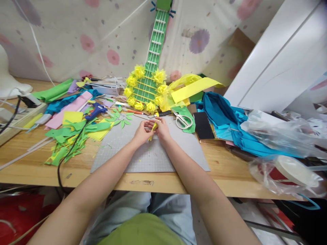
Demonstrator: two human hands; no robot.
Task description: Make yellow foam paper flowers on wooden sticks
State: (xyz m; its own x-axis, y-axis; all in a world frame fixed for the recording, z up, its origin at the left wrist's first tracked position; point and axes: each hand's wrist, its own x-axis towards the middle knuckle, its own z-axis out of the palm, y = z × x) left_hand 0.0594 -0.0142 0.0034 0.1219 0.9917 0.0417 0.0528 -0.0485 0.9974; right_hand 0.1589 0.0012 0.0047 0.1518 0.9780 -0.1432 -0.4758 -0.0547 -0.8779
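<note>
My left hand (142,132) and my right hand (161,128) meet over the grey cutting mat (145,160). Between their fingers is a small piece of yellow paper (154,126), both hands closed on it, much of it covered by the fingers. Behind them leans a green paper guitar (155,51) with white strings, ringed at its lower end by yellow paper flowers (159,76). Green paper leaves (122,119) lie just left of my hands. White-handled scissors (183,121) rest to their right.
On the left are a blue glue gun (98,110) with a black cord, green paper scraps (61,149) and a power strip (28,117). To the right lie a black phone (203,125), blue crepe paper (224,112) and a plastic-wrapped roll (291,170). Yellow paper (195,89) sits behind.
</note>
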